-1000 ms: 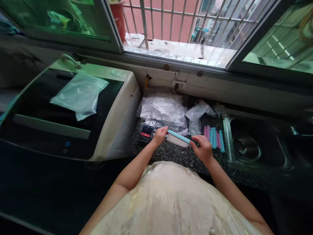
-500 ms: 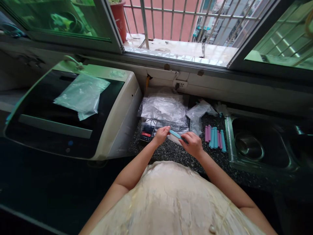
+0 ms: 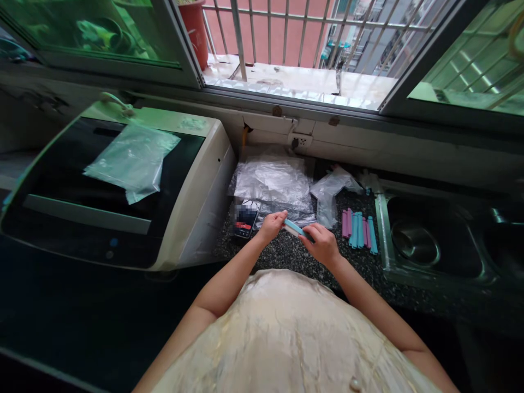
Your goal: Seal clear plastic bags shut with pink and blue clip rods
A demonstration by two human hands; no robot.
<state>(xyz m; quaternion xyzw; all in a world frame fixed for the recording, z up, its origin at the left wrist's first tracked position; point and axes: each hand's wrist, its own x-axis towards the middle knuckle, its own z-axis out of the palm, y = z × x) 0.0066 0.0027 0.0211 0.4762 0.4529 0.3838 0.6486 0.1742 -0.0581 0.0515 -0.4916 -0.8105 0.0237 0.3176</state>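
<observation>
Both my hands hold a light blue sealing clip (image 3: 293, 226) just above the dark speckled counter (image 3: 295, 256). My left hand (image 3: 272, 226) pinches its left end, and my right hand (image 3: 323, 244) is closed over its right part. A clear plastic bag hangs under the clip and is mostly hidden by my hands. To the right lies a row of several pink and blue clips (image 3: 359, 230). Behind my hands sits a pile of clear plastic bags (image 3: 272, 183).
A phone (image 3: 246, 218) lies on the counter left of my hands. A white washing machine (image 3: 192, 196) with a plastic bag (image 3: 133, 160) on its dark lid stands at the left. A steel sink (image 3: 429, 245) is at the right. An open barred window runs along the back.
My right hand slid left along the blue clip, from its right end toward the middle, covering more of it. The left hand kept its hold.
</observation>
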